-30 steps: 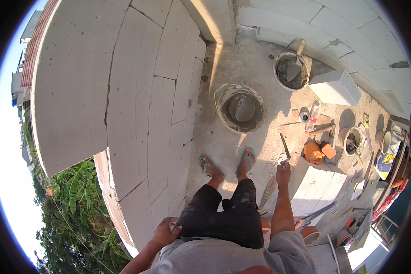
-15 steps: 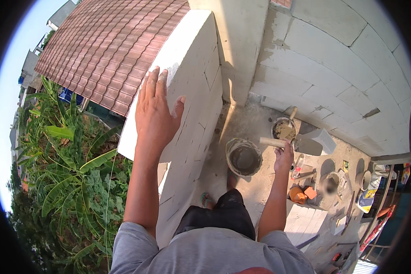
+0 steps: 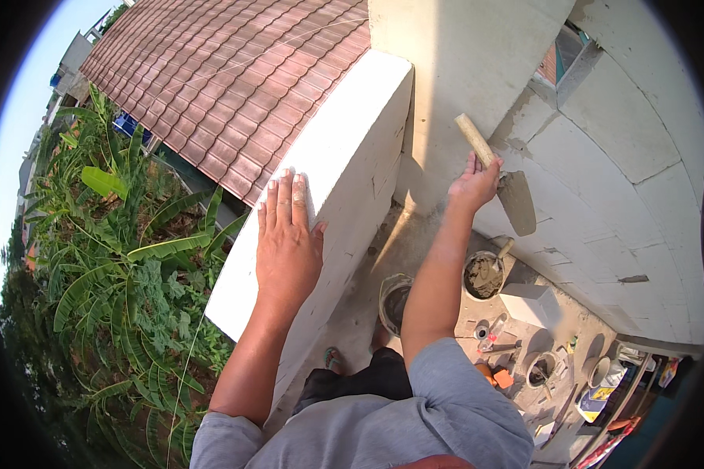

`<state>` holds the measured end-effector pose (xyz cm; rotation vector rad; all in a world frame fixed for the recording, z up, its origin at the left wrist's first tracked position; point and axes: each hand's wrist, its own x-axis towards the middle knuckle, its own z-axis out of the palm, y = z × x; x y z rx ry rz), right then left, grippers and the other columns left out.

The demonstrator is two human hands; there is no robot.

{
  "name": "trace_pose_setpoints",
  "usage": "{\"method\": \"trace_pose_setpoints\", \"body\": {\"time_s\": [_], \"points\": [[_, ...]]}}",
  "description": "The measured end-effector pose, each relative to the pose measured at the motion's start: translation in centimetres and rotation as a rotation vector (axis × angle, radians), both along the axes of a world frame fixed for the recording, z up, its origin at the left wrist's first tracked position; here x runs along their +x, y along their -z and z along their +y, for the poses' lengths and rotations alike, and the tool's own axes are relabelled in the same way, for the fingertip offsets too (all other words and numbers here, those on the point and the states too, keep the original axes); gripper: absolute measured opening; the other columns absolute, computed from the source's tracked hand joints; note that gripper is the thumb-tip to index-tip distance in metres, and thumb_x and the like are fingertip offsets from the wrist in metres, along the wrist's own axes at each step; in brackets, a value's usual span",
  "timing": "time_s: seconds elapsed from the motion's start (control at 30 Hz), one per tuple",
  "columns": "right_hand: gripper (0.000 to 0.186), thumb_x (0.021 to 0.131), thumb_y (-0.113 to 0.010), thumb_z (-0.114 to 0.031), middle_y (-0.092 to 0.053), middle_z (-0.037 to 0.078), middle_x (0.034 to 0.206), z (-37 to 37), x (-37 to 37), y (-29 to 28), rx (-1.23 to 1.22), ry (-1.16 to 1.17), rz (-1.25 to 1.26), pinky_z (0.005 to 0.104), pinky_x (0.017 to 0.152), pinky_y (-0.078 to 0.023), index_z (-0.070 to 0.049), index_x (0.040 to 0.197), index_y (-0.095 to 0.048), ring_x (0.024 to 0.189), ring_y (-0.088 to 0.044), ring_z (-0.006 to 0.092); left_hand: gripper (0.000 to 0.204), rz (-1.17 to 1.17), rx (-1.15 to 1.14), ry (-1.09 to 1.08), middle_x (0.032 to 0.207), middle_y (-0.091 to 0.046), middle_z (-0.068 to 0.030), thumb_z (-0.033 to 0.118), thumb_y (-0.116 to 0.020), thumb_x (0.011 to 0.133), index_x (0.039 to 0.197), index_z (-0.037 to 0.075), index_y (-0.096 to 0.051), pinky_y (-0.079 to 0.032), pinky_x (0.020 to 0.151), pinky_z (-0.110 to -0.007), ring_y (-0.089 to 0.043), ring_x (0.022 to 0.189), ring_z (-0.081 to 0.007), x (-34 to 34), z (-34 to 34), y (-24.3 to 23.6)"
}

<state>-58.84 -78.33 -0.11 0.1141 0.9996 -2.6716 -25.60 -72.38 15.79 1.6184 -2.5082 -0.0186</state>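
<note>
My left hand (image 3: 288,254) lies flat on the white top of a low block wall (image 3: 344,109), fingers stretched out along it. Raised to the right of the wall, my right hand (image 3: 475,186) grips a trowel (image 3: 518,205) close to where handle and blade meet. Its wooden handle sticks out up and to the left; its grey, mortar-stained blade hangs down to the right. Below my right forearm, a bucket of grey mortar (image 3: 385,301) is partly hidden by the arm. Beyond it stands another bucket of mortar (image 3: 483,275) with a tool handle leaning out.
A concrete column (image 3: 438,55) rises at the wall's far end, and a taller block wall (image 3: 602,195) runs along the right. A loose white block (image 3: 530,305), tools and containers lie on the floor. Left of the low wall are a tiled roof (image 3: 235,86) and banana plants (image 3: 94,273).
My right hand has lifted the trowel up and away from the buckets, turning its handle upward. My left hand has come down onto the wall top. The view has shifted too.
</note>
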Motion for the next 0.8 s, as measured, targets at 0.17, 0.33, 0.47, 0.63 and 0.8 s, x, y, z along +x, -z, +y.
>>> {"method": "trace_pose_setpoints", "body": {"time_s": [0.17, 0.33, 0.47, 0.63, 0.8], "points": [[0.055, 0.107, -0.059, -0.029, -0.052, 0.027, 0.134, -7.7, 3.7, 0.5, 0.054, -0.204, -0.036, 0.0454, 0.11, -0.056, 0.018, 0.13, -0.042, 0.123, -0.061, 0.0381, 0.074, -0.003, 0.026, -0.021, 0.169, -0.024, -0.0182, 0.021, -0.063, 0.1, 0.162, 0.002, -0.027, -0.02, 0.129, -0.048, -0.023, 0.157, -0.0353, -0.1, -0.5, -0.3], [0.05, 0.107, -0.058, -0.028, -0.052, 0.026, 0.135, -5.1, 3.2, 0.9, 0.063, -0.207, 0.05, 0.0464, 0.11, -0.056, 0.012, 0.131, -0.043, 0.124, -0.061, 0.0399, 0.074, 0.008, 0.043, -0.024, 0.169, -0.024, -0.0187, 0.022, -0.063, 0.1, 0.162, 0.002, -0.027, -0.02, 0.128, -0.049, -0.023, 0.157, -0.0356, 0.2, -0.6, -0.2], [0.045, 0.108, -0.057, -0.027, -0.054, 0.023, 0.134, -6.0, 4.5, 0.7, 0.092, -0.196, -0.003, 0.0458, 0.109, -0.055, 0.009, 0.131, -0.044, 0.125, -0.061, 0.0381, 0.074, 0.033, 0.034, -0.011, 0.169, -0.024, -0.0188, 0.022, -0.063, 0.1, 0.161, 0.001, -0.027, -0.02, 0.128, -0.049, -0.023, 0.157, -0.0358, 0.0, -0.7, -0.1], [0.042, 0.11, -0.052, -0.026, -0.051, 0.025, 0.137, -6.0, 3.0, 2.2, 0.081, -0.314, 0.101, 0.0445, 0.109, -0.055, 0.007, 0.133, -0.043, 0.122, -0.062, 0.0374, 0.074, 0.046, 0.031, -0.008, 0.169, -0.025, -0.0188, 0.022, -0.063, 0.1, 0.161, 0.001, -0.027, -0.02, 0.128, -0.049, -0.024, 0.157, -0.0358, 0.5, -0.7, -0.2], [0.041, 0.108, -0.055, -0.021, -0.052, 0.022, 0.135, -6.3, 4.5, 0.7, 0.129, -0.226, -0.016, 0.0446, 0.104, -0.059, 0.009, 0.132, -0.044, 0.121, -0.061, 0.0388, 0.075, 0.03, 0.018, -0.018, 0.168, -0.027, -0.0185, 0.021, -0.064, 0.099, 0.161, 0.002, -0.028, -0.021, 0.128, -0.049, -0.024, 0.157, -0.0358, 0.0, -0.7, 0.0]]}}
